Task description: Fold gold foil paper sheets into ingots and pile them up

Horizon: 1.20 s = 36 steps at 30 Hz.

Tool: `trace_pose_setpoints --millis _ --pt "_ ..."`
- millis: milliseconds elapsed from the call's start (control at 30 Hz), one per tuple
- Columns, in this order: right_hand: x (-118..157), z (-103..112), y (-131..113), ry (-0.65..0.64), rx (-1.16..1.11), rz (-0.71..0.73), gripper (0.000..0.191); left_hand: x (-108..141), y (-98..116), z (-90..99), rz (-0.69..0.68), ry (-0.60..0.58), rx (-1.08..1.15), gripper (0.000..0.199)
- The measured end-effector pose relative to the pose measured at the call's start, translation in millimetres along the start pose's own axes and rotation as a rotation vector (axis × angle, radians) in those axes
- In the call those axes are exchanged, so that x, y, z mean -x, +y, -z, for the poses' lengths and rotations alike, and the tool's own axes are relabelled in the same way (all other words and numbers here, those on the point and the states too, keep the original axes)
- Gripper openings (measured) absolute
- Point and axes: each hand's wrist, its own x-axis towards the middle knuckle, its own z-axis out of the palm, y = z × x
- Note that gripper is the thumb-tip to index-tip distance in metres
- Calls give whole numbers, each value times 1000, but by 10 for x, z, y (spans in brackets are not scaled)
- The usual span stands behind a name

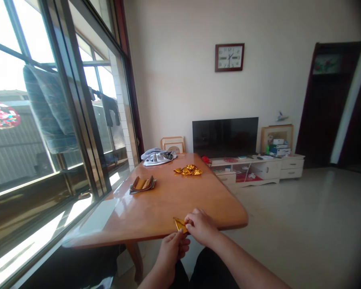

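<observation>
A small piece of folded gold foil paper (pixel 179 225) is held at the near edge of the wooden table (pixel 165 202). My left hand (pixel 172 249) pinches its lower corner from below, with the fingers curled. On the right side of the foil, my right hand (pixel 201 225) grips it between thumb and fingers. Farther back on the table lies a heap of folded gold foil pieces (pixel 190 170). To the left of that heap sits a stack of foil sheets (pixel 142 184) with curled-up edges.
Bundled grey and white cloth (pixel 159 156) lies at the table's far end. A pale sheet (pixel 99 216) is at the left edge, beside the window. Beyond the table stand a white TV cabinet (pixel 270 168) and a dark television (pixel 225 137). A clock (pixel 229 58) hangs above.
</observation>
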Motion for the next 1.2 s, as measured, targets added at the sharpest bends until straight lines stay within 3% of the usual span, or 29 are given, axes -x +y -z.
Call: trace_pose_setpoints --millis 133,300,500,700,1000,1200 --pt "33 -40 13 44 -49 -20 19 -62 5 -9 24 -9 57 62" --pt "99 3 49 54 -183 -47 13 -26 82 -49 -39 -25 -41 61" --pt "145 32 28 50 -697 0 30 132 311 -91 -263 -113 -149 60" --pt "213 180 -225 24 -1150 -95 37 328 473 -79 -496 -113 -163 45" --pt "177 237 -558 141 -948 137 27 566 663 98 -545 -118 -92 26" --pt "205 159 -774 117 -788 195 24 699 791 232 -586 -157 62 27"
